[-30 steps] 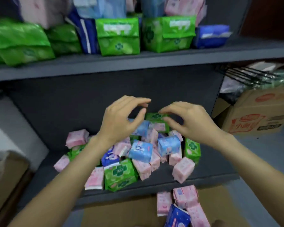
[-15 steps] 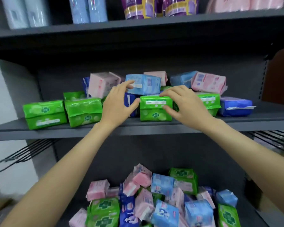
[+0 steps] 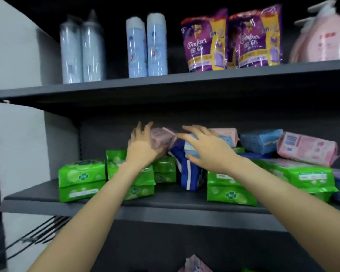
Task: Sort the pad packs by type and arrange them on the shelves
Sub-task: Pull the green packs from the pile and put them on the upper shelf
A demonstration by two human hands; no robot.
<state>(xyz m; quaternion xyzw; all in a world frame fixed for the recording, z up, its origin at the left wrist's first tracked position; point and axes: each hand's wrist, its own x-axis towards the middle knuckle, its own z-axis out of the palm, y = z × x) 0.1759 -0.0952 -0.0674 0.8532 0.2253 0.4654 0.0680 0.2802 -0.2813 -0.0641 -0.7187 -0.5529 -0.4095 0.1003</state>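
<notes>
1. Both bare forearms rise from the bottom edge of the frame toward the middle shelf (image 3: 165,205) at centre.
2. The left hand (image 3: 143,148) is seen from the back, fingers up and spread against the near side of a blurred pink pack (image 3: 162,138); the thumb lies under the pack's lower edge, so the hand grips it.
3. The right hand (image 3: 206,148) reaches in palm down, fingers straight and pointing toward upper left. Its fingertips touch the pink pack's right end and its palm rests over a light blue pack (image 3: 190,149); I cannot tell whether it holds anything.
4. The pink pack sits above the row at frame centre, its long axis roughly level and running left to right.
5. Below it a dark blue pack (image 3: 188,171) stands upright, tilted, between green packs (image 3: 81,179).
6. At right, a blue pack (image 3: 261,140) and another pink pack (image 3: 306,148) lie flat on more green ones.
7. The shelves are dark grey; the top shelf (image 3: 165,83) carries pale bottles (image 3: 146,46) and purple pouches (image 3: 204,40). A white wall fills the left of the frame.
</notes>
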